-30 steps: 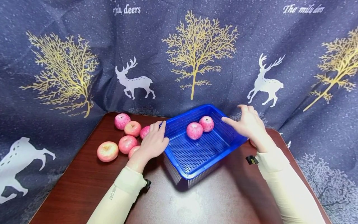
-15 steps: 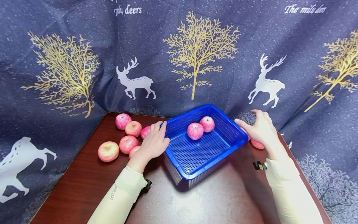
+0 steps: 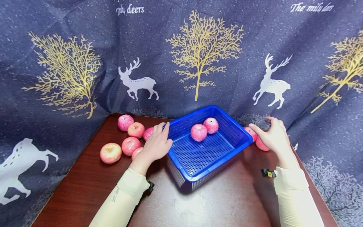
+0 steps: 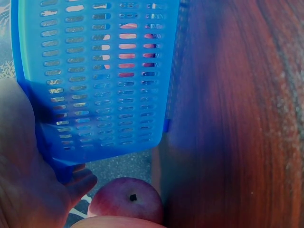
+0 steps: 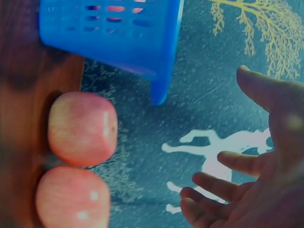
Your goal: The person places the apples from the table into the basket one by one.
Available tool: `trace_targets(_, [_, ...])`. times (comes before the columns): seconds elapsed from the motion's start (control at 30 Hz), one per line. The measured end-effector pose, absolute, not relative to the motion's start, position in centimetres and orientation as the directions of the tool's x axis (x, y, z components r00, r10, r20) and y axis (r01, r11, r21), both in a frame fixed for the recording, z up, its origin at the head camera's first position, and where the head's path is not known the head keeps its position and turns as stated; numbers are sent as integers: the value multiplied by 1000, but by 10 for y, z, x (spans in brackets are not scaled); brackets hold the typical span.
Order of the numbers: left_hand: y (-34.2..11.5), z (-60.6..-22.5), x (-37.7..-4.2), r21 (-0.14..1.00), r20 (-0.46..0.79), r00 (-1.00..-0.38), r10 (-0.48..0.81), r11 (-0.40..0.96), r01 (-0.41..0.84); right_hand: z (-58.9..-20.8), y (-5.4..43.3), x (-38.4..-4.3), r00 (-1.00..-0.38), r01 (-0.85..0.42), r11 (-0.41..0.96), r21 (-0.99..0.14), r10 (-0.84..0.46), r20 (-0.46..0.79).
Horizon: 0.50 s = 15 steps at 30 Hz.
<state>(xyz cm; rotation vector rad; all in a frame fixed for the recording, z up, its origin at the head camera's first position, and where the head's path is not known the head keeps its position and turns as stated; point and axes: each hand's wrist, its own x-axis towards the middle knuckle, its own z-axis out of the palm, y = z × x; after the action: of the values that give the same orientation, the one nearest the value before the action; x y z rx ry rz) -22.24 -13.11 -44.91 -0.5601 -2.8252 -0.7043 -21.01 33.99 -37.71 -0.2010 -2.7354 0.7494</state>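
A blue perforated plastic basket (image 3: 202, 156) stands mid-table with two red apples (image 3: 198, 132) inside. My left hand (image 3: 157, 143) grips its left rim; in the left wrist view, the fingers (image 4: 81, 183) show around the basket's corner. My right hand (image 3: 273, 135) hovers past the basket's right end, fingers spread and nothing in them. Two more apples (image 5: 83, 128) sit below and beside that hand, one near the basket's right corner, partly hidden by the thumb in the head view.
Several apples (image 3: 130, 146) lie in a loose group on the brown wooden table (image 3: 82, 176), left of my left hand. One of them (image 4: 126, 199) is close under the basket's corner. A dark curtain (image 3: 170, 47) printed with deer and trees hangs behind the table.
My right hand has moved right, away from the basket's right rim, uncovering the two apples there. The left hand and the basket have stayed in place.
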Motion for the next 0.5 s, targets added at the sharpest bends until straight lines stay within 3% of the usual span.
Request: trace_targets(0.5, [-130,-448,-221,432,243,-920,309,815,387,-411,360,-206,-914,-8,805,-594,236,331])
